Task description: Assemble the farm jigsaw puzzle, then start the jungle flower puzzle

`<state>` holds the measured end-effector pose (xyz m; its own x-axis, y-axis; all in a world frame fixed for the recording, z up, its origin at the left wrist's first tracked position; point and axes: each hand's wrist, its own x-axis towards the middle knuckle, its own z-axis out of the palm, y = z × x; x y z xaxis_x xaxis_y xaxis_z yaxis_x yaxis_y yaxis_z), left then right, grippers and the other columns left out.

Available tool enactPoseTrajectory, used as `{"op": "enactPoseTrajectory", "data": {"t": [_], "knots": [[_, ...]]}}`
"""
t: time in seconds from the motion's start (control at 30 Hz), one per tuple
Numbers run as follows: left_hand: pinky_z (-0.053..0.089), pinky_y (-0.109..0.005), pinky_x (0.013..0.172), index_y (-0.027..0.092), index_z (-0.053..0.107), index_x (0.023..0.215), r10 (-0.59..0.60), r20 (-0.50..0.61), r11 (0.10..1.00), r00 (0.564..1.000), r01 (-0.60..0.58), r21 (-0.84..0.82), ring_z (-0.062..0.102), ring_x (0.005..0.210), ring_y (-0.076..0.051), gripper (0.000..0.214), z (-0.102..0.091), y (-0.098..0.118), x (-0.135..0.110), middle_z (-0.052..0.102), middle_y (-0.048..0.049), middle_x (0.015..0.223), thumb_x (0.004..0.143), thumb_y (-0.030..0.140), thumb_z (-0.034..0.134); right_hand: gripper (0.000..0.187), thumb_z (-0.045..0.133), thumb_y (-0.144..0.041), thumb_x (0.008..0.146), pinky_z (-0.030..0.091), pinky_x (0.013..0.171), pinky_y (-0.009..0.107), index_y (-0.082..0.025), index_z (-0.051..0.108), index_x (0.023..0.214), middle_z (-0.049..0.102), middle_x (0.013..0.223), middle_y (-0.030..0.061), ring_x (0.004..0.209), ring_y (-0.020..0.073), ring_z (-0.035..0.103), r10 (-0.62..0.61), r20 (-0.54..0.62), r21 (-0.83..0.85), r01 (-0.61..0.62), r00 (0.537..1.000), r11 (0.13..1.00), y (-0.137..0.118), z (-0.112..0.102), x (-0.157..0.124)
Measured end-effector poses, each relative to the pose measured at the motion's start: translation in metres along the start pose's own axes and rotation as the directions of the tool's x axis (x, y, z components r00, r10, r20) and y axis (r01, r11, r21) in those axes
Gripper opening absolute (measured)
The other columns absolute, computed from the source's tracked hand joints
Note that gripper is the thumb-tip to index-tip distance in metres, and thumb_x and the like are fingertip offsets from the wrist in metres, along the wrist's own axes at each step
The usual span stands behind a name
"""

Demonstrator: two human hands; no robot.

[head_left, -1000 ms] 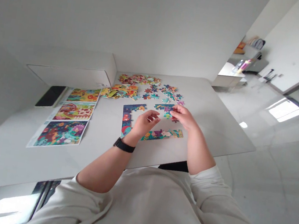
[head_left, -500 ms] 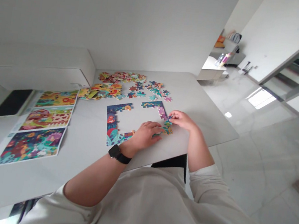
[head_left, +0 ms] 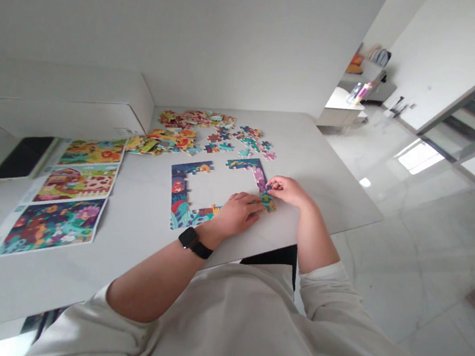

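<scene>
A partly joined jigsaw border (head_left: 177, 196) lies on the white table (head_left: 309, 170), forming an open rectangle with a gap in its top edge. My left hand (head_left: 236, 214) rests flat on the bottom row of the border, holding nothing that I can see. My right hand (head_left: 288, 191) pinches a small jigsaw piece (head_left: 267, 190) at the border's right corner, where its fingertips nearly meet my left fingers. The bottom row is partly hidden under both hands.
Loose jigsaw pieces (head_left: 195, 117) lie in heaps and scattered at the far side of the table. Several printed picture sheets (head_left: 51, 227) lie to the left. A black phone (head_left: 23, 157) and a white box (head_left: 53, 102) are beyond them. A glossy floor (head_left: 407, 255) surrounds the table's right side.
My left hand has come down from above the border onto its bottom row. My right hand has moved to the border's right corner with a piece. My view has turned, shifting the table leftward.
</scene>
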<state>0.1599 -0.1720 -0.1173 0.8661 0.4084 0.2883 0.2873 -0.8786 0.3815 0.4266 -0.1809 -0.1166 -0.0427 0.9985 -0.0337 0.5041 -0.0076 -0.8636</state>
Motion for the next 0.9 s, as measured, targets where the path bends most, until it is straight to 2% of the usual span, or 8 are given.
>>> {"op": "enactPoseTrajectory", "data": {"t": [0.17, 0.37, 0.63, 0.9], "knots": [[0.047, -0.051, 0.119, 0.029, 0.076, 0.132, 0.006, -0.03, 1.0, 1.0, -0.006, 0.011, 0.061, 0.136, -0.029, 0.033, 0.004, -0.001, 0.001, 0.068, -0.0064, 0.15, 0.103, 0.025, 0.06, 0.026, 0.077, -0.031, 0.077, 0.05, 0.074, 0.028, -0.02, 0.076, 0.1, 0.069, 0.08, -0.002, 0.073, 0.0146, 0.063, -0.002, -0.036, -0.035, 0.001, 0.999, 0.999, 0.001, 0.003, 0.0], [0.037, -0.058, 0.128, 0.029, 0.073, 0.138, -0.029, -0.01, 1.0, 1.0, 0.029, 0.005, 0.056, 0.146, -0.029, 0.037, 0.008, -0.002, 0.001, 0.064, -0.0074, 0.155, 0.103, 0.023, 0.061, 0.025, 0.078, -0.029, 0.078, 0.051, 0.073, 0.027, -0.02, 0.073, 0.101, 0.07, 0.081, -0.002, 0.073, 0.0144, 0.064, -0.01, -0.069, -0.074, 0.005, 0.998, 0.997, 0.002, 0.006, 0.0], [0.042, -0.055, 0.125, 0.029, 0.075, 0.134, -0.016, -0.045, 0.999, 0.999, 0.018, 0.041, 0.06, 0.141, -0.028, 0.034, 0.012, -0.003, 0.002, 0.067, -0.0074, 0.151, 0.104, 0.025, 0.06, 0.02, 0.079, -0.023, 0.08, 0.052, 0.074, 0.026, -0.02, 0.075, 0.1, 0.073, 0.085, -0.0001, 0.075, 0.0144, 0.067, 0.007, -0.093, -0.141, -0.02, 0.996, 0.99, -0.001, 0.008, -0.001], [0.047, -0.05, 0.121, 0.026, 0.076, 0.132, 0.009, -0.081, 0.998, 0.997, -0.003, 0.07, 0.062, 0.136, -0.028, 0.033, 0.015, -0.006, 0.005, 0.07, -0.0082, 0.147, 0.105, 0.025, 0.059, 0.02, 0.078, -0.017, 0.083, 0.053, 0.075, 0.027, -0.02, 0.078, 0.103, 0.076, 0.089, 0.0016, 0.077, 0.0155, 0.07, -0.038, -0.132, -0.235, 0.006, 0.991, 0.972, 0.002, 0.01, 0.001]]}}
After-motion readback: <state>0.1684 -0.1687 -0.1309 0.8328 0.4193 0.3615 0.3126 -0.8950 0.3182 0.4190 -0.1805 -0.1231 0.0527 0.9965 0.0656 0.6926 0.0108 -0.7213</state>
